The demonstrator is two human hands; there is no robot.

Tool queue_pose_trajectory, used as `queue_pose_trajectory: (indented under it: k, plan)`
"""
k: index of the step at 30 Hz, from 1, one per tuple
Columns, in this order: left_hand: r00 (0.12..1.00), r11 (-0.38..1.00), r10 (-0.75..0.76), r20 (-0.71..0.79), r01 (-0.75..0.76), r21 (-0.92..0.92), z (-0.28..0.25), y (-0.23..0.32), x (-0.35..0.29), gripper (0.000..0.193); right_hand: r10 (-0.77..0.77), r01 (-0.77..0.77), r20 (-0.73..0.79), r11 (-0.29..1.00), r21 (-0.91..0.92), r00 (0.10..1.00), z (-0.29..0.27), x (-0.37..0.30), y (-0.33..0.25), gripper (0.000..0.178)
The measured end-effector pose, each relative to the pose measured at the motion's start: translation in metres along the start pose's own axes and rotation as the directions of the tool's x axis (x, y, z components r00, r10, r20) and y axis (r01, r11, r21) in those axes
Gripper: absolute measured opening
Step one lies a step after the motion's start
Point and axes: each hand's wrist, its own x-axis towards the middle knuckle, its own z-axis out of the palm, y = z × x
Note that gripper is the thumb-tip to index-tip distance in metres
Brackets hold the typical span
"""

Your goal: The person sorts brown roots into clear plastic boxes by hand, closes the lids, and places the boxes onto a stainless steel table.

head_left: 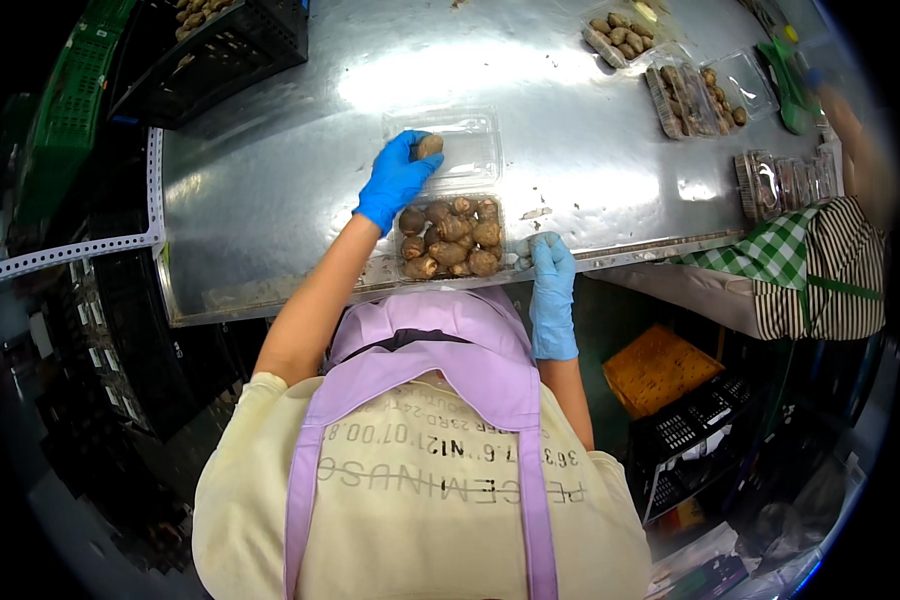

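A clear plastic clamshell box (501, 222) lies at the table's near edge, its base filled with several brown taro roots (452, 250). Its transparent lid (475, 150) is folded back flat, away from me. Over the lid, my left hand (398, 175) in a dark blue glove is closed round a single taro (429, 146). Just right of the box, at the table's rim, rests my right hand (548, 256) in a paler blue glove. Its fingers are curled in; whatever they may hold is hidden.
Filled clamshell boxes (675, 100) stand at the far right, near a green object (790, 88) and a row of upright packs (785, 185). Another person's arm (855, 140) reaches in there. A black crate (220, 60) sits far left. Below right is an orange-brown crate (660, 370).
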Motion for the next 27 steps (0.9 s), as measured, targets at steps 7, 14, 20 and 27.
queue_pose_trajectory:
  k: [7,14,20,27]
  plan:
    - [0.959,0.826,0.263,0.109,-0.282,0.487,-0.013,-0.024,0.029,0.041,0.004,-0.004,-0.005,0.996,-0.088,1.000,-0.009,-0.003,0.007,0.015]
    - [0.940,0.799,0.331,0.079,-0.324,0.507,-0.021,-0.031,0.034,0.042,0.017,-0.014,0.019,0.991,-0.135,1.000,-0.007,-0.002,0.013,0.016]
    - [0.830,0.607,0.556,0.034,-0.434,0.666,-0.018,-0.016,0.017,0.037,0.009,-0.003,0.027,0.978,-0.207,1.000,-0.005,0.000,0.011,0.017]
    - [0.856,0.583,0.268,0.442,-0.509,0.633,0.013,0.026,-0.052,0.028,-0.006,0.012,0.029,0.975,-0.221,1.000,-0.007,-0.002,0.015,0.018]
